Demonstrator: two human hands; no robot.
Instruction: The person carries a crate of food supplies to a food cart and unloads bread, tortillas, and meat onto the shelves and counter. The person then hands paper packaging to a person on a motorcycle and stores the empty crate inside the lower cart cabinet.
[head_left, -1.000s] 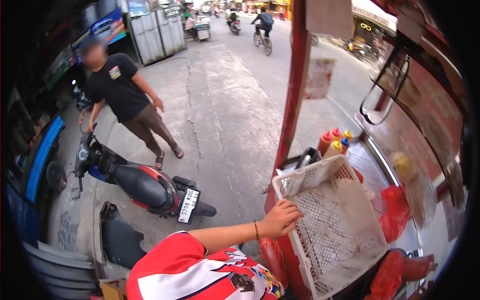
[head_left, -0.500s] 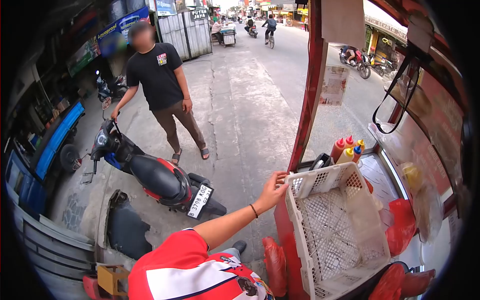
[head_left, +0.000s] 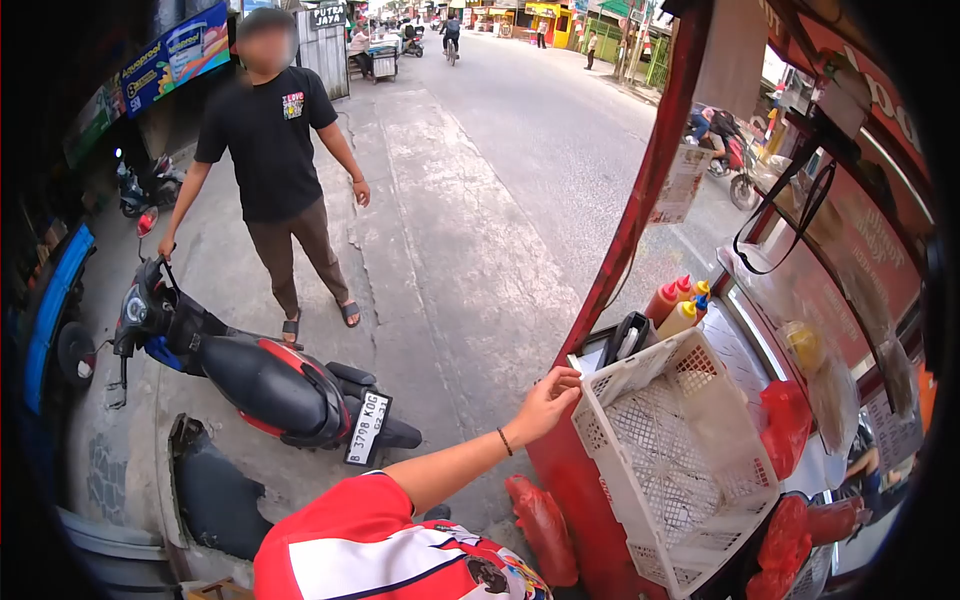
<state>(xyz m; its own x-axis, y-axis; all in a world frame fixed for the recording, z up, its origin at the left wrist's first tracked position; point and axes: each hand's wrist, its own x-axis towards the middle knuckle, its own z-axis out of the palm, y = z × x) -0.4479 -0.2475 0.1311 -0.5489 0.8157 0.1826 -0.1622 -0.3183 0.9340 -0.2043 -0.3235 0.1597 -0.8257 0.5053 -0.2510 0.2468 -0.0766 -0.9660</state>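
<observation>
Left hand (head_left: 548,403) loosely curled at white crate (head_left: 625,490), grip unclear; red, yellow squeeze bottles (head_left: 678,318) ahead-right of fingers; right hand, cannot tell.

We find the wearer's left hand (head_left: 545,405), a beaded bracelet (head_left: 505,442) at its wrist, with fingers loosely bent at a corner of the white plastic crate (head_left: 625,515); whether they touch it, we cannot tell. We note sauce bottles (head_left: 677,318) standing beyond the crate's far end and a red plastic bag (head_left: 787,425) beside it. Across the pavement, we record a person (head_left: 268,150) in a black T-shirt, one hand on the handlebar of a parked scooter (head_left: 265,385).
</observation>
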